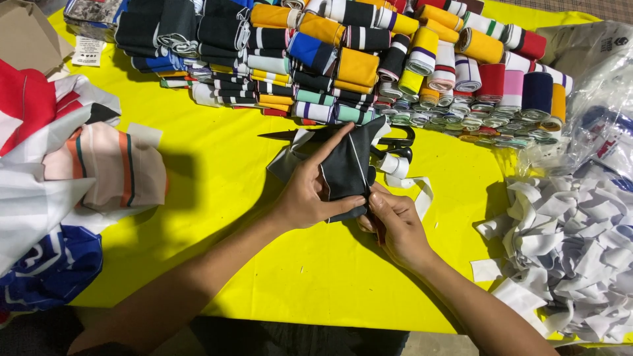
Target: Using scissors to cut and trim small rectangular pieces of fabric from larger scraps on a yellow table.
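My left hand (311, 191) grips a folded piece of black cloth with a thin white stripe (348, 165), its index finger stretched up along the fold. My right hand (394, 221) pinches the lower edge of the same cloth from the right. Both hands hover over the yellow table (224, 178). Black-handled scissors (394, 145) lie just behind the cloth, partly hidden by it. A loose white strip (414, 184) lies right of the cloth.
Several rolled and folded striped knit bands (369, 59) fill the table's far side. A heap of white paper strips (567, 250) lies at the right, with clear plastic bags (600, 99) behind. Folded garments (72, 171) are stacked at the left.
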